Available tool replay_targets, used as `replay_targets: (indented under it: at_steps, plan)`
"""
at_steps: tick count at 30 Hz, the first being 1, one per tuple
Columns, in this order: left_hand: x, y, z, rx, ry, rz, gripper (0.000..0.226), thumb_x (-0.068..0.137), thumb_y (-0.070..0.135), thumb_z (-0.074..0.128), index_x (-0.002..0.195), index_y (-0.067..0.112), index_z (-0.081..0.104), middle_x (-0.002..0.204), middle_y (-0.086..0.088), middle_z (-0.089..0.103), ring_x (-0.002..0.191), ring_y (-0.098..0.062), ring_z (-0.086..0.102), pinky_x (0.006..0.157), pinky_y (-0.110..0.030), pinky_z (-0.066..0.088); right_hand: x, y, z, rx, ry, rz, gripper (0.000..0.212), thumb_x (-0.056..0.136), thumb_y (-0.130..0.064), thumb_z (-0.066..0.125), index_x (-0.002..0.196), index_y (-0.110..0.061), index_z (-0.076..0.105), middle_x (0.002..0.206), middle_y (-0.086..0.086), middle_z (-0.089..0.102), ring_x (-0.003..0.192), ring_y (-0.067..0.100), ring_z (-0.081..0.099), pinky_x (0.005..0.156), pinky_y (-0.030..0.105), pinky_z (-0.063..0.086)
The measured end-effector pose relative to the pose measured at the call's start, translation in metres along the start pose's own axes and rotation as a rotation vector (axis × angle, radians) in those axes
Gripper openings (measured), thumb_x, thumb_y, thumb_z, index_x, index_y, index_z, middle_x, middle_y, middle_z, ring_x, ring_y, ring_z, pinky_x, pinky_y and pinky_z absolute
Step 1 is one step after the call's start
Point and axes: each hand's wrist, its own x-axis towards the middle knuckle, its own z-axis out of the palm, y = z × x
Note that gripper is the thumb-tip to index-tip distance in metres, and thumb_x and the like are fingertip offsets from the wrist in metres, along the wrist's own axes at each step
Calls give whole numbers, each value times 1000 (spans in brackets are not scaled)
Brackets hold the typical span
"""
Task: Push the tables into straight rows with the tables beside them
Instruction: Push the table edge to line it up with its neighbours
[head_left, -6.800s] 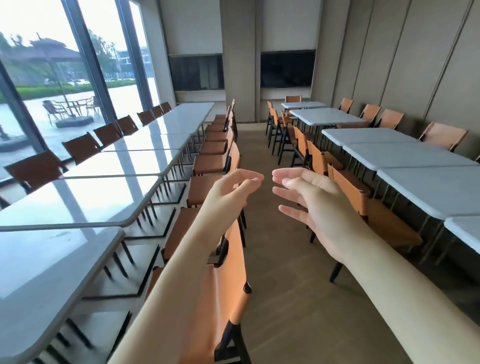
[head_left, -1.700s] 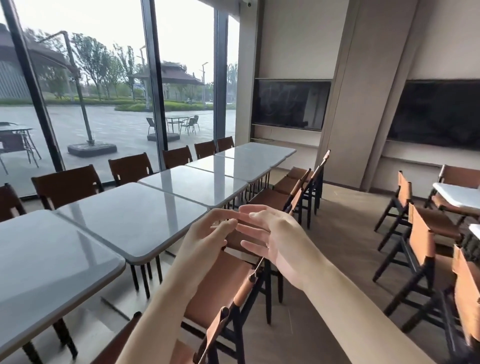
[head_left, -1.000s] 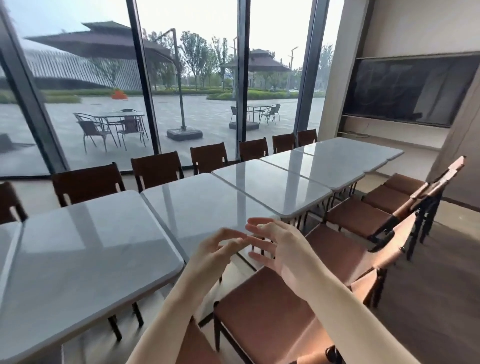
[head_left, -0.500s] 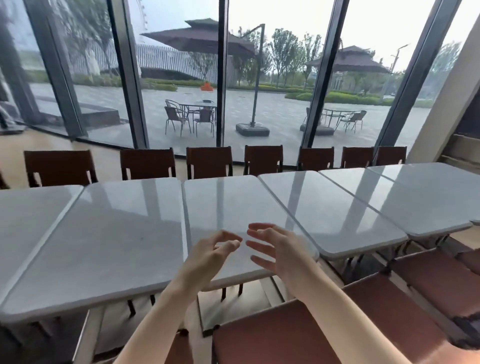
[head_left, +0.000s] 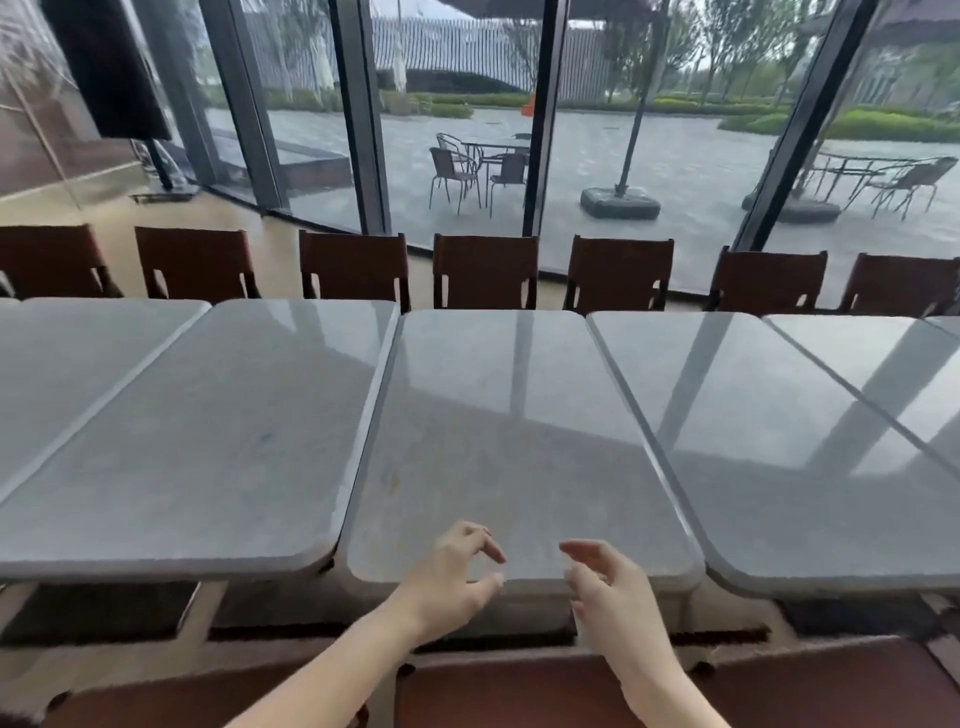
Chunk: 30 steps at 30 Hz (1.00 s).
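Since 0.5 s ago your view has swung to face the row squarely, and both hands have dropped to the near edge of the middle bench (head_left: 511, 447), with a wider gap between them.

Your left hand (head_left: 451, 579) hangs at that near edge, fingers loosely curled, thumb and forefinger apart, gripping nothing. Your right hand (head_left: 608, 587) sits just beside it to the right, fingers relaxed and slightly bent, also holding nothing. Whether either hand touches the edge is hard to tell; they seem to hover just over it.

The middle bench stands between 2 neighbours. The left bench (head_left: 208, 436) lies close along its left side, with a narrow seam between them. The right bench (head_left: 779, 441) lies along its right side in the same way. The near edge of the left bench looks slightly farther from you than the middle one's, while the right bench's near edge looks slightly nearer. More bench tops continue at the far left (head_left: 62, 358) and far right (head_left: 893, 364).

Beyond the row, 7 dark chairs (head_left: 485, 270) stand with their backs against the far edges. In front of you, below your arms, a brown seat (head_left: 519, 691) sits tucked near the middle bench. Behind the chairs, tall glass panes (head_left: 457, 104) show a paved yard with outdoor chairs (head_left: 467, 171) and a parasol base (head_left: 621, 200).
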Motion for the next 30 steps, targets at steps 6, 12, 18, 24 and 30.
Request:
replay_targets:
  at_steps: [6, 12, 18, 24, 30]
  plan:
    - [61, -79, 28, 275, -65, -41, 56, 86, 44, 69, 137, 36, 48, 162, 11, 17, 151, -13, 20, 123, -38, 23, 106, 63, 31, -596, -192, -180, 61, 92, -32, 68, 147, -26, 42, 154, 2, 30, 148, 19, 28, 115, 31, 30]
    - [99, -138, 31, 679, -220, 9, 107, 77, 56, 76, 160, 35, 11, 169, 6, -13, 155, -23, -17, 118, -44, -20, 195, 117, 31, -1239, -390, -267, 103, 77, -80, 55, 160, -38, 8, 168, 5, -13, 156, 29, -14, 124, 50, -8]
    - [110, -172, 43, 708, -195, 51, 116, 71, 69, 70, 155, 49, -8, 167, 14, -21, 150, -16, -32, 114, -63, -26, 210, 172, 24, -1149, -233, -498, 103, 69, -92, 46, 148, -27, 53, 152, 15, 50, 143, 28, 33, 119, 44, 9]
    - [110, -174, 44, 723, -194, 59, 114, 71, 72, 65, 153, 51, -11, 166, 15, -23, 150, -15, -32, 115, -64, -24, 208, 177, 23, -1182, -202, -504, 97, 70, -86, 51, 147, -26, 55, 151, 13, 52, 142, 29, 36, 118, 47, 16]
    - [110, -177, 44, 710, -167, 81, 119, 69, 82, 65, 153, 54, -13, 166, 16, -24, 149, -14, -34, 115, -66, -22, 206, 170, 22, -1138, -181, -409, 79, 79, -87, 27, 151, -53, 32, 163, -9, 33, 154, 8, 14, 124, 36, 8]
